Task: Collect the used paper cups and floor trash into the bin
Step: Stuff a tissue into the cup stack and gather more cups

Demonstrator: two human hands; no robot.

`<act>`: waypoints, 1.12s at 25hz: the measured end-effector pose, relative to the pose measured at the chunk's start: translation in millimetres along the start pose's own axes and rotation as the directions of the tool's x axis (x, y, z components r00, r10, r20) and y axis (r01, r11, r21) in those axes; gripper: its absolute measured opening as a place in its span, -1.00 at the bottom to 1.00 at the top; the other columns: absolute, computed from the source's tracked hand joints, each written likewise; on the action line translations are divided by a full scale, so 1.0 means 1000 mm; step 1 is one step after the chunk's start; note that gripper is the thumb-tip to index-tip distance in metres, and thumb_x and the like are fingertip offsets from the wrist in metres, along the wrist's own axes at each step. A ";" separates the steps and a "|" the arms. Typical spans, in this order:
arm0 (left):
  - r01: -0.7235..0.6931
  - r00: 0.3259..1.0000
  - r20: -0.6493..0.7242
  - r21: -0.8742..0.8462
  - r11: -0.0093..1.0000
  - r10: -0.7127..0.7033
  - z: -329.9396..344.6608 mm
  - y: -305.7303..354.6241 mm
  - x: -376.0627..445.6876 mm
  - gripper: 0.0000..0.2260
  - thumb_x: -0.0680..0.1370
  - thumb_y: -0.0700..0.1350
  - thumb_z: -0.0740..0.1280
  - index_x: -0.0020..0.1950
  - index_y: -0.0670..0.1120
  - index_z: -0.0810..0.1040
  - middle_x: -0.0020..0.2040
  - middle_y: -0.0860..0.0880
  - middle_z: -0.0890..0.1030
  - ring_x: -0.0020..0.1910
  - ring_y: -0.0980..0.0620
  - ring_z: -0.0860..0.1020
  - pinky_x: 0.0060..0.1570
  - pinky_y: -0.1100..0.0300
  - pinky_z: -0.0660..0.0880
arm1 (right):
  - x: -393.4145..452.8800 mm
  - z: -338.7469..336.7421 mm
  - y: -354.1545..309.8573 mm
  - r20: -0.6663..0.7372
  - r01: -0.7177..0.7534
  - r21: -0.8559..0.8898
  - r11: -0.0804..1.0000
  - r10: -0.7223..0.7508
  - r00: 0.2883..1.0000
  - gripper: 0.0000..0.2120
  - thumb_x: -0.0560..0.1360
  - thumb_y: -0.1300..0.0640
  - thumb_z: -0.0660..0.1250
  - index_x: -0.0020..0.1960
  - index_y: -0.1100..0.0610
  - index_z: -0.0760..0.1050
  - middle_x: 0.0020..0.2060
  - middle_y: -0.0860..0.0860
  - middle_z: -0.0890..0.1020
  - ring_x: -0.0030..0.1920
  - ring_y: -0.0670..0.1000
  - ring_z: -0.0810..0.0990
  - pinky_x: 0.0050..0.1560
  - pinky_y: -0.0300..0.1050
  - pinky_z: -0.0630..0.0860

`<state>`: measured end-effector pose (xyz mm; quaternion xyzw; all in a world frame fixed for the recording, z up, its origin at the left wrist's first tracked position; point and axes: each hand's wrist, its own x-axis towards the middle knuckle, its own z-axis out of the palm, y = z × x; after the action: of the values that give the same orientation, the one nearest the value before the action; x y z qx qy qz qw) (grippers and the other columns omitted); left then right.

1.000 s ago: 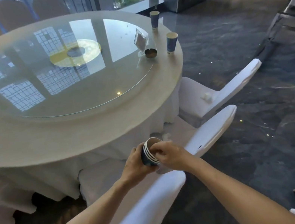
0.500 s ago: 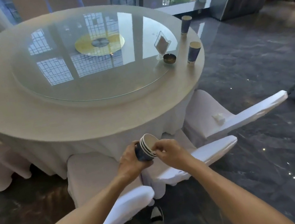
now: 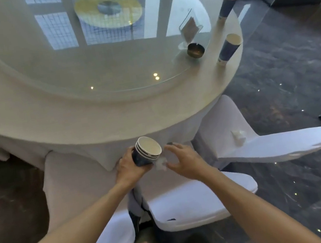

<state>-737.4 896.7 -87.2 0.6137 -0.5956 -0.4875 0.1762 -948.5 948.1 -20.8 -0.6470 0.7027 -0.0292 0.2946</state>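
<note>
My left hand (image 3: 130, 166) grips a stack of nested blue paper cups (image 3: 147, 152), tilted with the white mouths facing up and right. My right hand (image 3: 183, 158) hovers just right of the stack with fingers apart, over a crumpled white tissue (image 3: 161, 164) lying on the chair seat. Two more blue paper cups stand upright at the table's right edge, the nearer cup (image 3: 228, 49) and the farther cup (image 3: 227, 5). Another crumpled tissue (image 3: 239, 135) lies on the seat of the right-hand chair. No bin is in view.
The round table (image 3: 112, 121) carries a glass turntable (image 3: 103, 71), a dark ashtray (image 3: 195, 50) and a clear card holder (image 3: 190, 26). White-covered chairs (image 3: 191, 201) stand close around me. Dark marble floor (image 3: 287, 77) extends to the right.
I have stepped closer to the table. My right hand has come off the cup stack's rim and opened over the tissue on the seat; the left hand keeps its hold.
</note>
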 end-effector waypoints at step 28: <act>0.279 0.913 -0.271 -0.134 0.951 -0.306 0.145 -0.152 0.090 -0.19 0.21 0.11 0.61 0.42 0.01 0.47 0.29 -0.05 0.62 0.27 -0.12 0.60 0.18 -0.16 0.59 | 0.224 0.253 0.179 0.483 0.279 -0.313 0.908 -0.100 0.870 -0.15 0.55 -0.04 0.41 0.66 -0.10 -0.03 0.66 0.14 -0.12 0.62 0.29 -0.01 0.44 0.28 0.34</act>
<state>-786.2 902.9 -310.0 0.7516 -0.4418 -0.4406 0.2141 -991.1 855.8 -389.2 -0.7465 0.5378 0.2283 0.3184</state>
